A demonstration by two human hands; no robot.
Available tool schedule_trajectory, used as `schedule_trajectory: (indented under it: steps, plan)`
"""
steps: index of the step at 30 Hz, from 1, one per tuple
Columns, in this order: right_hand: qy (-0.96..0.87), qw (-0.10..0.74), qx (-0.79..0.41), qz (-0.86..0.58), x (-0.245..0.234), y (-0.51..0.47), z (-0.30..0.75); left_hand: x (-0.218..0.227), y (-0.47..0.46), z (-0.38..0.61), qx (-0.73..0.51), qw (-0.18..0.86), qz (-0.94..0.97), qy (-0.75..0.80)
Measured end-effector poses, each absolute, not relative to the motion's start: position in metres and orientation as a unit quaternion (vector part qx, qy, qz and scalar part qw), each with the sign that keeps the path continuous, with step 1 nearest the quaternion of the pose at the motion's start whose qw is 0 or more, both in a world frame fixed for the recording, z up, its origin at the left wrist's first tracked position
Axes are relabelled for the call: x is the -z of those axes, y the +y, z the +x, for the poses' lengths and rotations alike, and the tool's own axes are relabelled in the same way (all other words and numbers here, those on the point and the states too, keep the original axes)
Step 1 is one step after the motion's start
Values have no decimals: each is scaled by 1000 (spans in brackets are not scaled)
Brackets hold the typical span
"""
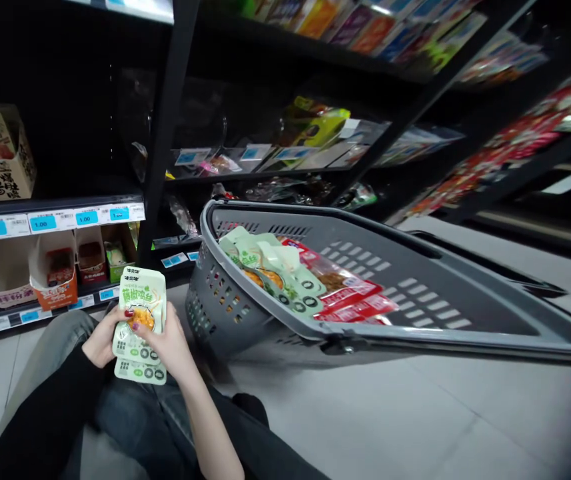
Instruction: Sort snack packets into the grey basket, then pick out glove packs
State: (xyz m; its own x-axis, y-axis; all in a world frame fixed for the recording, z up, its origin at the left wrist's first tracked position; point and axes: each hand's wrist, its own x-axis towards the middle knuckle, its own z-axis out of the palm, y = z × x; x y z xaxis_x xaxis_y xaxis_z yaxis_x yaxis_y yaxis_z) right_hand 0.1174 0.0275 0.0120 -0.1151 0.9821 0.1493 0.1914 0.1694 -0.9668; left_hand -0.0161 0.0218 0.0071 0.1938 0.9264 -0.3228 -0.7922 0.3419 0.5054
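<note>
Over my lap, two or more light green snack packets (140,293) are held overlapped, one sticking out below the other. My left hand (104,335) grips their left edge, its thumb on the printed front. From the right side my right hand (172,341) closes on the same packets, thumb also across the front. The fingers behind the packets are hidden. To the right, a grey shopping basket (245,327) stands on the floor, with more green packets (278,270) and red packets (345,287) lying inside.
A black shelf unit with price labels (45,222) rises ahead and left. Small open boxes (55,270) stand on its bottom shelf, and a beige printed box (2,157) sits above. Bagged goods (315,127) lie on shelves behind the basket. Pale floor tiles (415,413) extend right.
</note>
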Motion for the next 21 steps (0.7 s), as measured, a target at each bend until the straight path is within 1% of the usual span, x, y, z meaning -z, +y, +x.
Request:
schedule_trajectory:
  steps: [2,7,11,15,21]
  plan:
    - [-609,461,-388,-516,-10,29,116,-5,21,-15,-547,776,107,295]
    - [-611,483,-335,-530,-10,32,113,4,17,-12,-551,763,149,305]
    - [-560,538,-379,-503,-10,35,119,3,17,-12,-537,759,225,290]
    - [-528,538,-441,-487,-15,38,131,-5,17,-11,-515,759,273,291]
    - [-508,553,-420,-509,-20,37,139,-9,15,-11,-502,756,302,292]
